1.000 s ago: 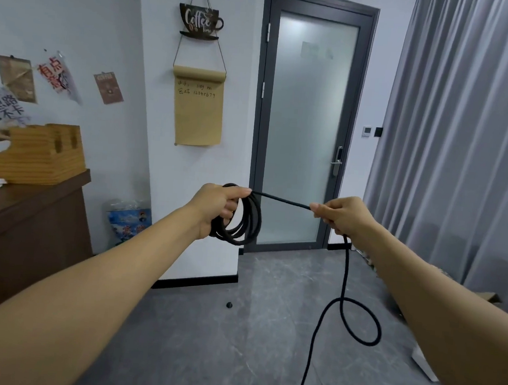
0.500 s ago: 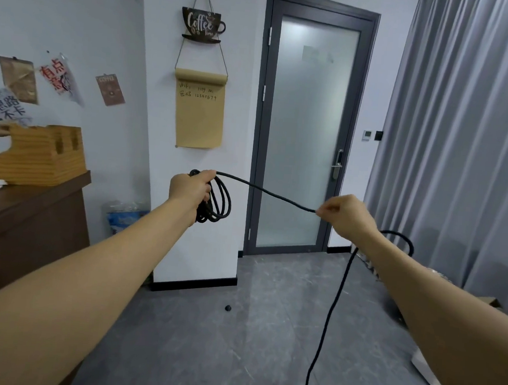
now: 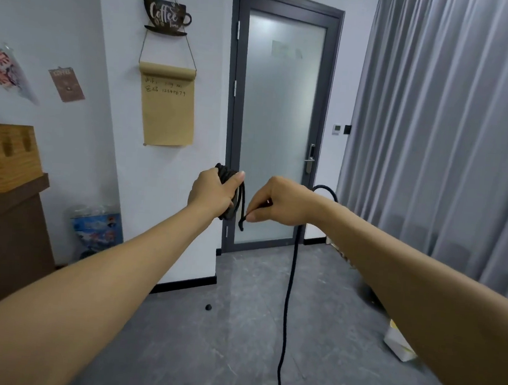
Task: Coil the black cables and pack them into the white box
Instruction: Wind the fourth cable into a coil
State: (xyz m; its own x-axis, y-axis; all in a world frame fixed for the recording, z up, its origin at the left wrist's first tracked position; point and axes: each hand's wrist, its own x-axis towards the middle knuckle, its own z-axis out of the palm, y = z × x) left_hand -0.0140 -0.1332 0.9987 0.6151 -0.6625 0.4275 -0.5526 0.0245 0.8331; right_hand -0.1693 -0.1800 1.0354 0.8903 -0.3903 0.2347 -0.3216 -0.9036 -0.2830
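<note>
My left hand grips a bundle of black cable coils held out at chest height in front of the door. Just to its right, my right hand pinches the same black cable between thumb and fingers, close against the coil. From that hand the loose cable arcs over my wrist and hangs straight down to the floor, running out of the bottom of the frame. A white box lies on the floor at the right, mostly hidden behind my right forearm.
A frosted glass door stands straight ahead, grey curtains to the right. A brown wooden counter with a wooden holder stands at the left. A small black object lies on the grey floor.
My right hand has swung in from the right to meet the coil, bringing the stretched cable section against it. The left hand has moved slightly right with the bundle.
</note>
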